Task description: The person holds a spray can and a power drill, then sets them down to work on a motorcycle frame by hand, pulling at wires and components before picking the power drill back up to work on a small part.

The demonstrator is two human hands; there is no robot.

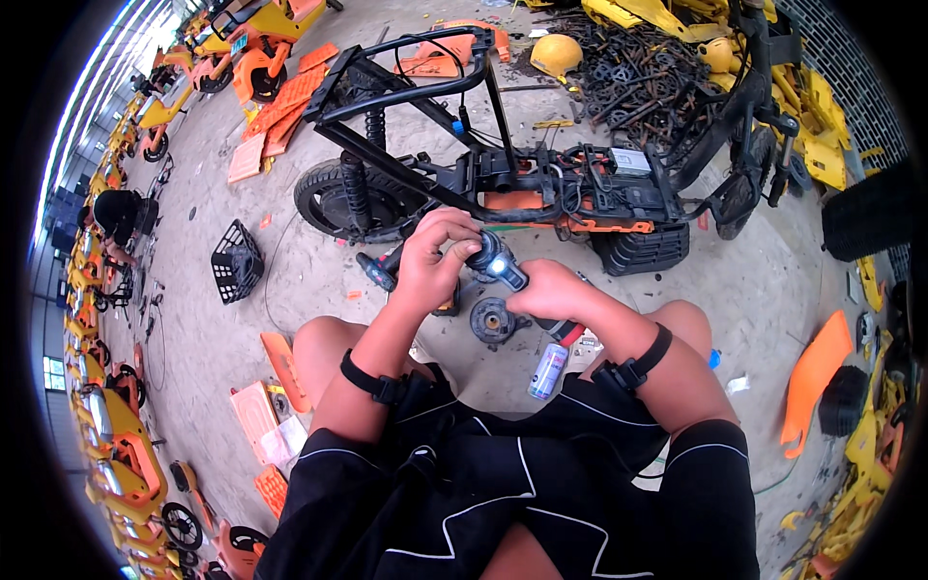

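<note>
Low in front of the scooter frame, my two hands meet. My right hand (551, 289) is wrapped round a cordless power driver (512, 277), dark with a lit lamp near its nose and a red end below the hand. The fingers of my left hand (437, 253) pinch a round dark part (491, 246) at the driver's nose; the contact between the two is partly hidden. Below them a round dark metal piece (493, 320) with a central hole lies on the floor. Another power tool (379, 270) rests behind my left forearm, partly covered.
The stripped black scooter frame (416, 93) stands just ahead, its wheel (360, 200) at left. A drink can (548, 371) is between my legs. A black basket (237, 261) sits left, an orange panel (818, 382) right. Dark metal parts (633, 92) are heaped behind.
</note>
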